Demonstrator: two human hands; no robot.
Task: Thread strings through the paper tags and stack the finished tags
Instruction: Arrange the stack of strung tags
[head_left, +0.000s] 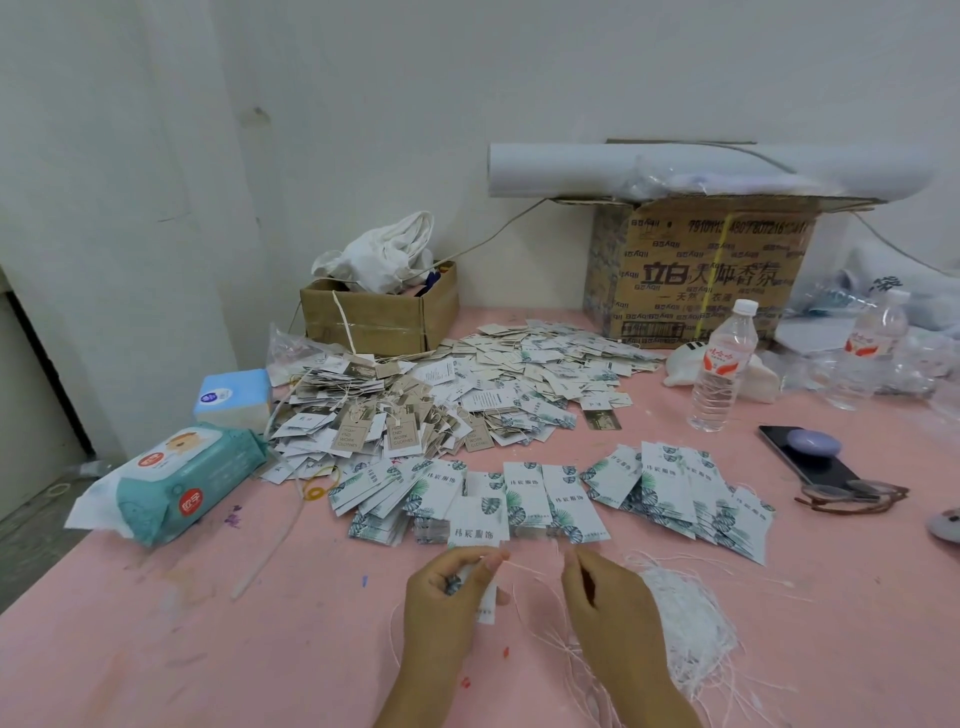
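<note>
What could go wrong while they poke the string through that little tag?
The thin string pinched by the right hand might slip out of the tag the left hand holds. Loose ends trail toward the string bundle beside that hand, so they could tangle. A quick pull might also scatter the fanned tags just ahead.

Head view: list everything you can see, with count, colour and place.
table: one, pink, underneath everything
loose tags: many, white with green leaves, fanned ahead of hands
strung tags: heap, white and brown, behind those
strings: bundle, white, near right
wipes pack: one, teal, left
tissue pack: one, blue, left behind wipes
boxes: two, brown, back
bottles: two, clear, right
phone: one, black, right
left hand: one, holds a tag
right hand: one, pinches a string
</note>
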